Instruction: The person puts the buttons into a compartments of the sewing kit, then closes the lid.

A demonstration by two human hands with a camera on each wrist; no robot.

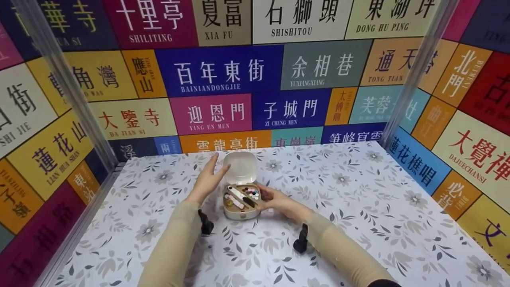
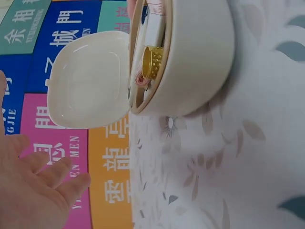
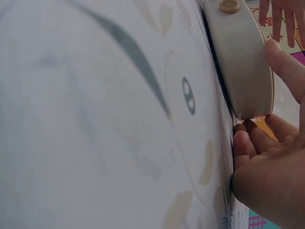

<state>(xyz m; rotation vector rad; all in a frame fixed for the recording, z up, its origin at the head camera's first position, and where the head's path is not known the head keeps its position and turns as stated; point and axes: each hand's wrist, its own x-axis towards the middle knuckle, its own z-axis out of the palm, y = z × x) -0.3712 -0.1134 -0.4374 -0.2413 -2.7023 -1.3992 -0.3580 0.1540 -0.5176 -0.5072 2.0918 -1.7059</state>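
A cream sewing box (image 1: 232, 214) stands on the table with its lid (image 1: 241, 166) raised at the back. Inside lie a slim white tool with a black end (image 1: 237, 193), small round pieces in several colours (image 1: 252, 193) and a gold thimble (image 2: 153, 62) beside a pink-and-white tape (image 2: 156, 8). My right hand (image 1: 282, 204) grips the box's right side, thumb at the rim and fingers curled against the wall. To the left of the lid, my left hand (image 1: 208, 179) is held up with fingers spread and nothing in it.
The table (image 1: 350, 223) wears a white cloth printed with grey flowers and leaves. Colourful sign panels (image 1: 219, 71) cover the walls behind and at both sides. Clear upright posts (image 1: 410, 79) stand at the corners. A black wrist mount (image 1: 206, 223) sticks out from each sleeve.
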